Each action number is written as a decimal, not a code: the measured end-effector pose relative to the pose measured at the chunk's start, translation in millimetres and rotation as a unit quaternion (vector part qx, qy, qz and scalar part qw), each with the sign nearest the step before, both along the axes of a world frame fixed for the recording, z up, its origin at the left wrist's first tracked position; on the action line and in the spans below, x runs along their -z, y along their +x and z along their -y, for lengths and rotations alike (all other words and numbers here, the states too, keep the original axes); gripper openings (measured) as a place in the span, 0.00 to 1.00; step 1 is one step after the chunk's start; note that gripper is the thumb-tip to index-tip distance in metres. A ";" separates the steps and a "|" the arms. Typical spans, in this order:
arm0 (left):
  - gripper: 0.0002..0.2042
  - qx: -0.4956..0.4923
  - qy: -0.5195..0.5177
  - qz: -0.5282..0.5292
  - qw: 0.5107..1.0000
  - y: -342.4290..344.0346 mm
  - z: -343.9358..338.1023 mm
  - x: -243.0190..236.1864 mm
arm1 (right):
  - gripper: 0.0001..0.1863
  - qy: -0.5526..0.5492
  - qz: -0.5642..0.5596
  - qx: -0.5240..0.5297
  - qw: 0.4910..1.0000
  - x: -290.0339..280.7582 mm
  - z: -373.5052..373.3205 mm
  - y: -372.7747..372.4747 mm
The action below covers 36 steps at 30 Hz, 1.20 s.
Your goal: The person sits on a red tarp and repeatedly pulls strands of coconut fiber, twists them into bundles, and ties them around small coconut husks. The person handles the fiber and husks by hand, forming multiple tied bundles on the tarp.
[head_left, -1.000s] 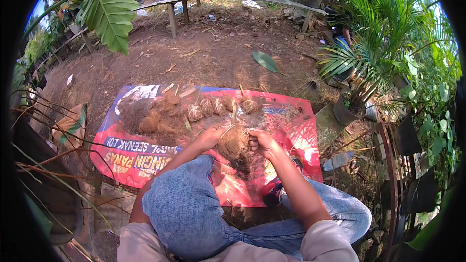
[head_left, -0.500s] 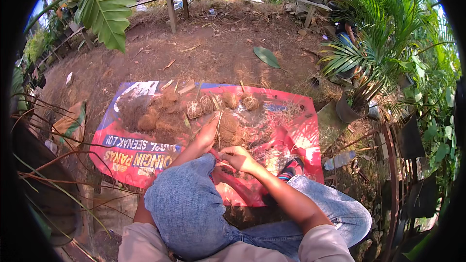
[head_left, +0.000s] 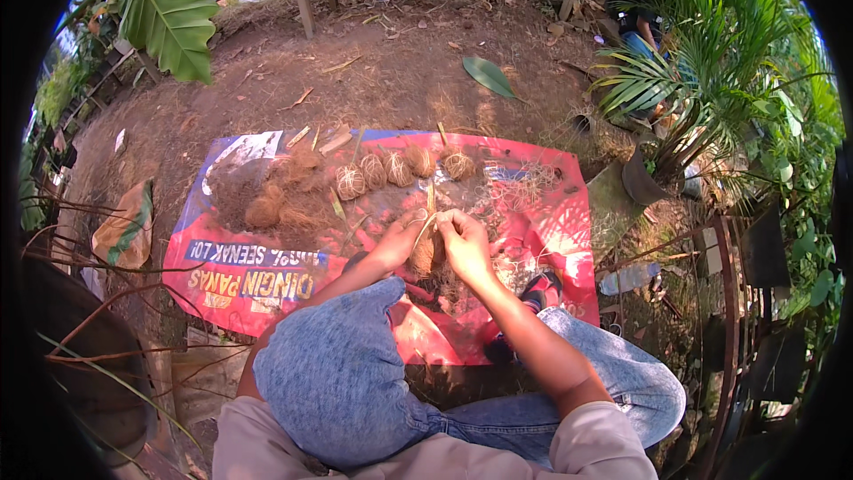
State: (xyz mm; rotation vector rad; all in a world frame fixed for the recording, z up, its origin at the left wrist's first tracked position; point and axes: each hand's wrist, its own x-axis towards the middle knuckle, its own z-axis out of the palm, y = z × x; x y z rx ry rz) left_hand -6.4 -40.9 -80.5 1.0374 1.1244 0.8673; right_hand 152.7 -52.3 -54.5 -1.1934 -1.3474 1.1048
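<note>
- From my remote seat: fibre bundle (head_left: 426,257) is up front at center, between the two hands, above the red printed sheet (head_left: 258,324); green stalk (head_left: 432,197) sticks up out of its top.
- Left hand (head_left: 399,243): grip closed on the bundle's upper end, left side.
- Right hand (head_left: 465,241): grip closed too, fingertips pinching the bundle's upper end from the right; I can't tell whether fibre or a thin tie is under them.
- Beyond the hands I get a row of five tied balls (head_left: 397,170) along the sheet's far part, rightmost with a short stalk.
- Loose brown fibre (head_left: 281,204) heaped left of the row.
- Big green leaf (head_left: 488,77) on bare soil past the sheet.
- Clear bottle (head_left: 629,278) just off the sheet's right edge.
</note>
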 end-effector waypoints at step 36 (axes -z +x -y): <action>0.19 -0.009 -0.007 0.021 1.000 -14.6 6.1 -6.9 | 0.11 -0.288 -0.034 -0.146 0.946 68.8 -11.6 51.9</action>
